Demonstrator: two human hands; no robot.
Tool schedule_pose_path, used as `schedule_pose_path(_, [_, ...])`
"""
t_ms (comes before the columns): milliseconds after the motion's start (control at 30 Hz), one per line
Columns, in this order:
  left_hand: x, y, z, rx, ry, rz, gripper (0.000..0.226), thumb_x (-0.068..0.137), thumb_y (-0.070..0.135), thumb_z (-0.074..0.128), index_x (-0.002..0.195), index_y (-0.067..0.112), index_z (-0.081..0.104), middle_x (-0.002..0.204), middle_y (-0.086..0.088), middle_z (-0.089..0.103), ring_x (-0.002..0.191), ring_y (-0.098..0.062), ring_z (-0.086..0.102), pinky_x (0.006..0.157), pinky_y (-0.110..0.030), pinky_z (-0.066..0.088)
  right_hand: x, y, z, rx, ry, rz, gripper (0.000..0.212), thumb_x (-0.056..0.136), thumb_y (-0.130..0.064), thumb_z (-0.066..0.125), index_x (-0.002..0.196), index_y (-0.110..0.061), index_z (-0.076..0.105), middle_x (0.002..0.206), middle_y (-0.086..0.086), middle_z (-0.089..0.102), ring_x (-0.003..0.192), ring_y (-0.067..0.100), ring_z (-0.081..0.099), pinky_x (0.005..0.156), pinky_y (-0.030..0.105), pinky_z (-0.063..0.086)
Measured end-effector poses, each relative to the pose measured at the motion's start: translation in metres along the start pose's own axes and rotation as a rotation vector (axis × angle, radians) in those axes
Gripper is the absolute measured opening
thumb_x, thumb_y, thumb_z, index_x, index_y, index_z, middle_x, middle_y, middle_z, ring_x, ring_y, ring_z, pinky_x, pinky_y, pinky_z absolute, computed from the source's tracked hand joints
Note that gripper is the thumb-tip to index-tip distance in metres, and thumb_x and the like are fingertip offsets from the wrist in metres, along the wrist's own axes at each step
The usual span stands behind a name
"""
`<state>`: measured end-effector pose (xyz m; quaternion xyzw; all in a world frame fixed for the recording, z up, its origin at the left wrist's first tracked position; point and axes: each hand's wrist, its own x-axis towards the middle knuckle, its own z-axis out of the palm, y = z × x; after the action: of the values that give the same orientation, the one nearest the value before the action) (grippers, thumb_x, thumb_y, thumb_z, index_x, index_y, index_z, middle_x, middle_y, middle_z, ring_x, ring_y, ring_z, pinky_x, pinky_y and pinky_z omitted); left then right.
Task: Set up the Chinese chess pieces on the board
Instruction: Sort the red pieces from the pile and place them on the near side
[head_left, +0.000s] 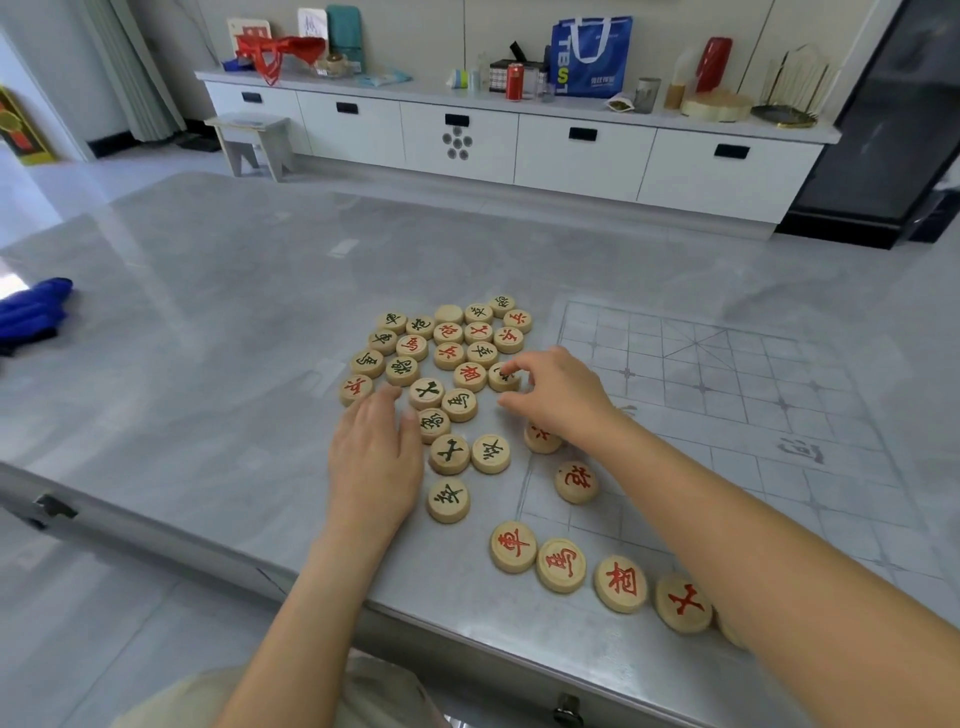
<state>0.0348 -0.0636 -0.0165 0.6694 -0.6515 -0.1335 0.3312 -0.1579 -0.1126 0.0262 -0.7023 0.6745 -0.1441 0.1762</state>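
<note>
The pieces (449, 353) lie face up in a loose cluster on the bench (208, 322), just left of the board (727, 374). The board, a clear sheet with faint lines, has its long axis running away from the person. Four red pieces (561, 565) form a row along its near edge, running left to right. The right hand (560, 399) curls over a black piece (501, 378) at the cluster's right side, seemingly pinching it between thumb and forefinger. The left hand (374, 457) lies flat on the bench, fingers straight, fingertips touching the cluster.
</note>
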Motion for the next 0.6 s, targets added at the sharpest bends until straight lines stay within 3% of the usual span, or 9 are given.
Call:
schedule_pose_path(167, [-0.004, -0.003, 0.002, 0.059, 0.000, 0.019, 0.041, 0.099, 0.032, 0.034, 0.133, 0.013, 0.047, 0.142, -0.006, 0.047, 0.139, -0.023, 0.030, 0.111, -0.040, 0.024, 0.018, -0.018, 0.004, -0.177, -0.006, -0.084, 0.036, 0.085, -0.042, 0.061, 0.120, -0.035, 0.057, 0.127, 0.003, 0.049, 0.115, 0.021, 0.048, 0.090, 0.042, 0.038])
schedule_pose_path(333, [-0.001, -0.003, 0.008, 0.114, -0.009, 0.034, 0.055, 0.093, 0.048, 0.020, 0.130, 0.018, 0.047, 0.139, -0.003, 0.050, 0.136, -0.023, 0.034, 0.109, -0.046, 0.029, 0.035, -0.026, 0.004, -0.278, -0.046, -0.112, 0.039, 0.085, -0.045, 0.060, 0.122, -0.037, 0.055, 0.125, 0.003, 0.050, 0.115, 0.023, 0.046, 0.089, 0.041, 0.034])
schedule_pose_path(600, [0.001, -0.001, 0.008, 0.105, -0.026, 0.014, 0.052, 0.097, 0.046, 0.020, 0.131, 0.019, 0.048, 0.140, -0.001, 0.049, 0.136, -0.023, 0.034, 0.109, -0.050, 0.028, 0.037, -0.025, 0.003, -0.304, -0.086, -0.124, 0.040, 0.083, -0.050, 0.061, 0.121, -0.037, 0.055, 0.122, 0.003, 0.048, 0.112, 0.023, 0.048, 0.091, 0.042, 0.033])
